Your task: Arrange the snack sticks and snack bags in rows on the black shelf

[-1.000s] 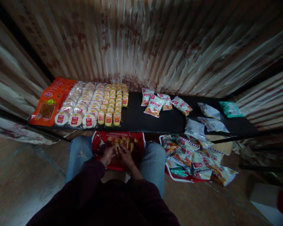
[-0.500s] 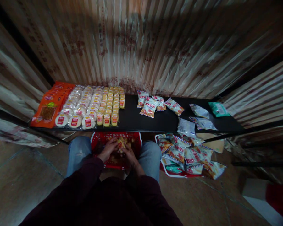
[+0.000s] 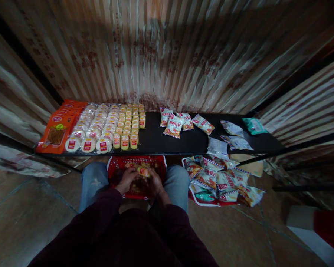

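Between my knees is a red basket with small yellow wrapped snacks in it. Just above these, a yellow wrapped snack cake with a red label lies across between my two hands. My left hand pinches its left end. My right hand closes at its right end, with some fingers hidden. On the black shelf ahead, rows of similar yellow wrapped cakes stand beside rows of round white wrapped cakes.
Orange packets overlap at the shelf's left end. Several white-and-orange snack bags and a green packet lie rightward. A second red basket, heaped with bags, sits right of my knee. A patterned curtain hangs behind.
The snack cake between my hands has turned from tilted to nearly level, its label now facing up. My right hand has shifted slightly. The shelf goods look the same.
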A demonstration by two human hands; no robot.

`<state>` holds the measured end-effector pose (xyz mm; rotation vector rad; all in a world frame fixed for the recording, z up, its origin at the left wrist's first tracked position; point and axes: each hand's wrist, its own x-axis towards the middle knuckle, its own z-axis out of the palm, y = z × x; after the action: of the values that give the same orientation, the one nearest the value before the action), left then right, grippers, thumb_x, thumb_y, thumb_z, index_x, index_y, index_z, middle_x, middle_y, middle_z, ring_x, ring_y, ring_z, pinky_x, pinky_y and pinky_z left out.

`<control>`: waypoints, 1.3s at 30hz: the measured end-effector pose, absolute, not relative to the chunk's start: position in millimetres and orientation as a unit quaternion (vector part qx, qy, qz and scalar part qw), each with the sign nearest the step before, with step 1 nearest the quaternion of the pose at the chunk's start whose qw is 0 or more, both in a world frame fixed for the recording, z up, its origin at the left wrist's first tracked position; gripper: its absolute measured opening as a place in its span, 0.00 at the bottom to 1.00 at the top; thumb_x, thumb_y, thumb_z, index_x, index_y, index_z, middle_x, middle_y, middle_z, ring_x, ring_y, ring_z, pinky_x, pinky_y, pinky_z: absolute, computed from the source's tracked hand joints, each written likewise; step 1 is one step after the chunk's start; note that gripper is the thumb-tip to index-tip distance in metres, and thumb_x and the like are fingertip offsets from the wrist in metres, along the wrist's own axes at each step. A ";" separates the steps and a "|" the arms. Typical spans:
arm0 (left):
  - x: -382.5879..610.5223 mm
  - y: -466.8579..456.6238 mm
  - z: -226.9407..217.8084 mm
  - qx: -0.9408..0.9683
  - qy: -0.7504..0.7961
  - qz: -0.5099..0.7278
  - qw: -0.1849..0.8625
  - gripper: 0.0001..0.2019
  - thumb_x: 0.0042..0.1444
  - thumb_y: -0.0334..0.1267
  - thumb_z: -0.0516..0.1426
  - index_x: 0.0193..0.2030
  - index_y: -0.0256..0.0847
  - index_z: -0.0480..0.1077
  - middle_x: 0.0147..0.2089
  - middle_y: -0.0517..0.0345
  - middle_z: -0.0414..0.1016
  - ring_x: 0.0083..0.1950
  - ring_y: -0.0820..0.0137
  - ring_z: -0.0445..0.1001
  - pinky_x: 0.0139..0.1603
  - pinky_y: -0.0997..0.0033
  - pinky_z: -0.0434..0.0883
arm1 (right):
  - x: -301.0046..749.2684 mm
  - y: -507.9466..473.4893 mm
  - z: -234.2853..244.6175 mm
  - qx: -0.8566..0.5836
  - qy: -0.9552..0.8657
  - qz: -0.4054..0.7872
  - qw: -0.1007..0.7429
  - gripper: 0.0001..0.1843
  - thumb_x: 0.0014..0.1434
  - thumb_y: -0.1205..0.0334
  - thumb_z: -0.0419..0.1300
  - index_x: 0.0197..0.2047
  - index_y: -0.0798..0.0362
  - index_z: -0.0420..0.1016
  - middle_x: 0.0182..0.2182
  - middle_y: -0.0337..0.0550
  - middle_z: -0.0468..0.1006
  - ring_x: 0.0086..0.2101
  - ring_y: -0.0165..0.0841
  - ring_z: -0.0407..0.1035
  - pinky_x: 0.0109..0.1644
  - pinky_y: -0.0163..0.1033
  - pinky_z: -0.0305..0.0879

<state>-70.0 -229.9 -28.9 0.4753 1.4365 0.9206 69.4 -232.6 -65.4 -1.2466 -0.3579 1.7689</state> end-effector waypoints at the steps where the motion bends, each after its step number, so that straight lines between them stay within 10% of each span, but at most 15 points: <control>1: -68.8 -233.2 -28.5 0.207 0.629 0.399 0.635 0.17 0.44 0.30 0.64 0.43 0.37 0.69 0.30 0.59 0.75 0.26 0.76 0.73 0.34 0.74 0.71 | 68.7 -232.6 -65.1 -0.506 -0.141 0.712 0.465 0.21 0.44 0.51 0.66 0.40 0.52 0.70 0.27 0.39 0.78 0.20 0.26 0.67 0.21 0.30 0.61; 7: -61.9 -251.0 -25.5 0.226 0.594 0.350 0.689 0.31 0.46 0.35 0.65 0.58 0.38 0.62 0.32 0.55 0.78 0.28 0.72 0.76 0.33 0.73 0.70 | 66.6 -234.9 -59.8 -0.503 -0.141 0.690 0.501 0.19 0.39 0.52 0.68 0.33 0.52 0.71 0.21 0.34 0.73 0.19 0.25 0.64 0.22 0.30 0.60; 39: -31.8 -245.0 27.1 0.376 0.593 0.455 0.548 0.19 0.49 0.28 0.58 0.49 0.42 0.66 0.44 0.54 0.74 0.45 0.69 0.72 0.48 0.71 0.68 | 67.2 -232.8 -3.5 -0.477 -0.209 0.658 0.543 0.19 0.46 0.47 0.64 0.38 0.50 0.71 0.31 0.38 0.79 0.32 0.34 0.73 0.34 0.37 0.68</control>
<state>-31.8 -245.0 27.1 0.8913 1.4039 1.0781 67.2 -232.8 -3.5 -1.1330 -0.4965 1.5620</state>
